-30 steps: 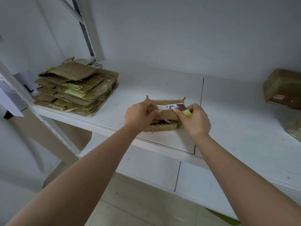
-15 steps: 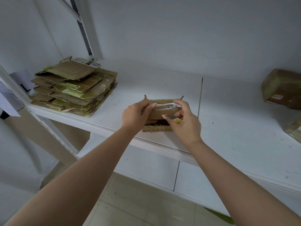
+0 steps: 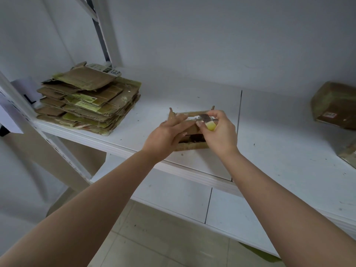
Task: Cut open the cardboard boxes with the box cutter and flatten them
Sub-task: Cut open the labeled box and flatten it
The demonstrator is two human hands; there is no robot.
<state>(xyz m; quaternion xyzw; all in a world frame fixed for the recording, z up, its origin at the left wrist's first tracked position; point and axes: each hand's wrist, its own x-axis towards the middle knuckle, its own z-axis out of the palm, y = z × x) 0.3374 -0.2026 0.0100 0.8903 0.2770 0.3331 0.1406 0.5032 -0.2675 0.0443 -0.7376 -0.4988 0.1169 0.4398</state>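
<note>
A small brown cardboard box point(image 3: 192, 146) stands partly opened on the white shelf point(image 3: 289, 151), its upper flap raised with a white label on it. My left hand point(image 3: 166, 134) holds the flap's left side, fingers stretched along it. My right hand point(image 3: 219, 132) grips a yellow-handled box cutter point(image 3: 209, 123) at the flap's right end, its dark blade against the label. The hands hide most of the box.
A stack of flattened cardboard point(image 3: 90, 99) lies at the shelf's left end beside the upright post point(image 3: 105, 31). A closed brown box point(image 3: 335, 105) sits at the far right, with another cardboard piece point(image 3: 349, 154) below it. A lower shelf point(image 3: 173, 191) and tiled floor show beneath.
My right hand has turned and shifted on the flap, and the yellow cutter handle now shows between thumb and fingers near the label. My left hand's fingers have stretched out along the flap.
</note>
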